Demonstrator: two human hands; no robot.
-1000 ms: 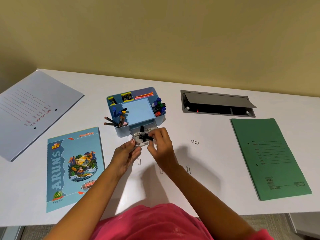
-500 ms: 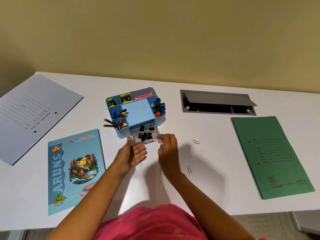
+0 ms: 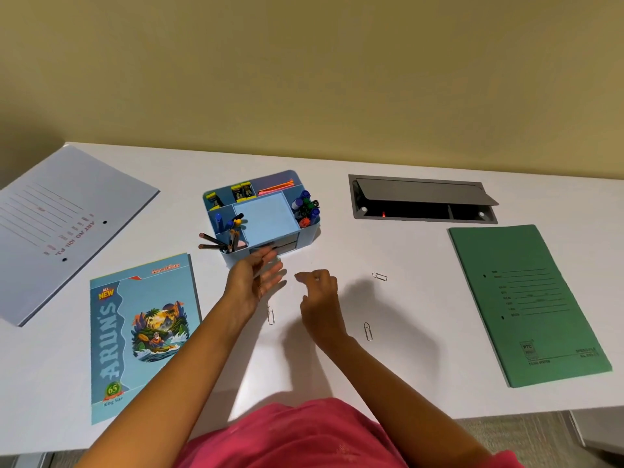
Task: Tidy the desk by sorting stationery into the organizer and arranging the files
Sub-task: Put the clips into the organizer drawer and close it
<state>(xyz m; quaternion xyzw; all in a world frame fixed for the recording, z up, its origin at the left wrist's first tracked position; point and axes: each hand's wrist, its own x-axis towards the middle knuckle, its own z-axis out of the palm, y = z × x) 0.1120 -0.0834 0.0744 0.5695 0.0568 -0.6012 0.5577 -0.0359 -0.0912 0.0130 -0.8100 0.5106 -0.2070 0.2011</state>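
Head camera, looking down at a white tabletop [image 3: 337, 373] in front of a yellow wall. We see a blue organizer [image 3: 305, 235] near the middle, toward the back. Its compartments hold pens, markers and small yellow-and-black items, and a drawer [image 3: 287, 246] sits in its front face.

The left hand [image 3: 253, 282] is just in front of the organizer. Its fingers are straight and spread and its palm is turned to the right. Its fingertips reach the drawer front, but they are blurred, so we cannot tell whether they touch it. The hand holds nothing.

The right hand [image 3: 320, 295] is beside the left hand and a little nearer to us, apart from the organizer. Its fingers are loosely curled toward the thumb, and we see nothing in it.

Three paper clips lie loose on the tabletop. One [image 3: 270, 315] is just below the left hand. One [image 3: 368, 331] is right of the right wrist. One [image 3: 379, 276] is farther right, level with the right hand's knuckles.

A blue notebook [image 3: 135, 332] lies to the left of the arms. A pale file [image 3: 57, 224] lies at the far left, at an angle. A green file [image 3: 526, 305] lies well to the right. Behind it, a grey cable hatch [image 3: 422, 201] is set in the tabletop with its flap raised. A pink garment fills the bottom edge.
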